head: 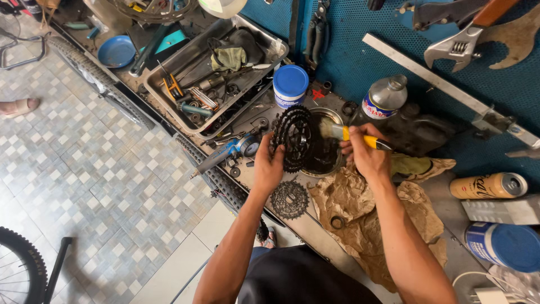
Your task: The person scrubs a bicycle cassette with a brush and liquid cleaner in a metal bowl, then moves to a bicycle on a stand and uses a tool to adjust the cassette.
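Note:
My left hand (268, 163) grips a black bicycle cassette (293, 137) of stacked sprockets, held upright over a round metal bowl (328, 143) of dark liquid. My right hand (365, 151) holds a yellow-handled brush (350, 134) with its bristles against the cassette's right side. A second, smaller sprocket (290, 199) lies flat on the bench just below my left wrist. Crumpled brown paper (360, 211) covers the bench under my right forearm.
A metal tray (185, 110) of tools and rags sits at the back left, next to a blue-lidded tub (290, 84). A grey bottle (386, 97), cans (488, 186) and a blue tub (500, 245) stand at right. Wrenches (464, 42) hang on the blue pegboard. Bicycle tyres (98, 79) lean by the tiled floor.

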